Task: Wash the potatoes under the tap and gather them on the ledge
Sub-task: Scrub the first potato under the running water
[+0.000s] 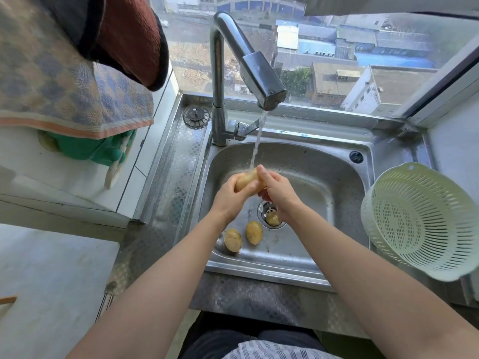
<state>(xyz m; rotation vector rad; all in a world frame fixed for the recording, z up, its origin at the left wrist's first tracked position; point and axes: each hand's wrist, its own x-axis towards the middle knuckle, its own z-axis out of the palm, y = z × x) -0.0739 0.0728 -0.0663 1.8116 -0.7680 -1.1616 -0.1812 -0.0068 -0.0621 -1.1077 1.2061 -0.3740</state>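
Observation:
Water runs from the steel tap [261,84] into the sink [324,177]. Under the stream, my left hand [228,198] and my right hand [277,190] both grip one yellow potato [246,180] over the middle of the basin. Two more potatoes [232,239] [254,232] lie on the sink floor near its front left. A third small potato [272,218] sits in the drain, partly hidden by my right wrist.
A pale green plastic colander [420,224] leans at the sink's right edge. The steel ledge [168,177] runs along the left, with a sink strainer plug [196,116] at its back. Towels [64,81] and green gloves [96,149] hang at the left. A window stands behind the tap.

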